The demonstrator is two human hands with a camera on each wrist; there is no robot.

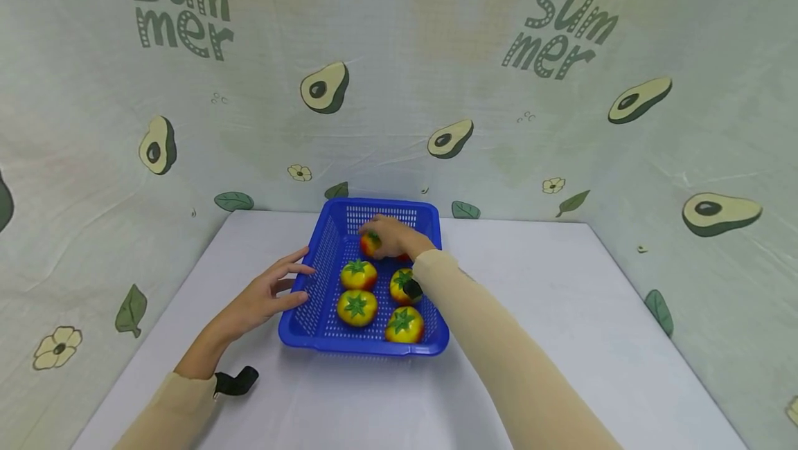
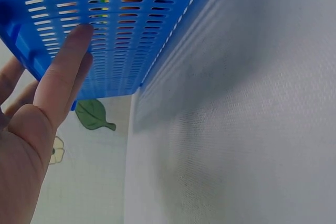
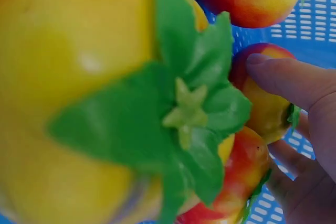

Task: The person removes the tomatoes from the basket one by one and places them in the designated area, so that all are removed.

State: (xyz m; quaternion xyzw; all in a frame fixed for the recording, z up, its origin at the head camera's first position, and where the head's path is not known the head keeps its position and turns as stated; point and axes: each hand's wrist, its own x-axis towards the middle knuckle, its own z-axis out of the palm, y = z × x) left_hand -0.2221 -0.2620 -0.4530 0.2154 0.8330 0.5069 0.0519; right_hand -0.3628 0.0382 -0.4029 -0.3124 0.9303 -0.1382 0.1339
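Note:
My right hand (image 1: 394, 237) reaches into a blue plastic basket (image 1: 368, 347) and grips a red-and-yellow tomato (image 1: 368, 246) with a green leafy top. In the right wrist view the thumb lies across that tomato (image 3: 270, 111), with fingers on its far side. Several more tomatoes lie in the basket, among them a yellow tomato (image 1: 357, 308) near the front; one is mostly hidden behind the right hand. My left hand (image 1: 258, 301) touches the basket's left side, fingers spread and fairly straight. In the left wrist view a finger lies against the slotted outer wall (image 2: 121, 40).
The basket stands on a white table (image 1: 530, 311). A cloth (image 1: 386, 34) printed with avocados, leaves and lettering hangs behind and at both sides. Black wrist straps are on both arms; the right forearm crosses over the basket's right rim.

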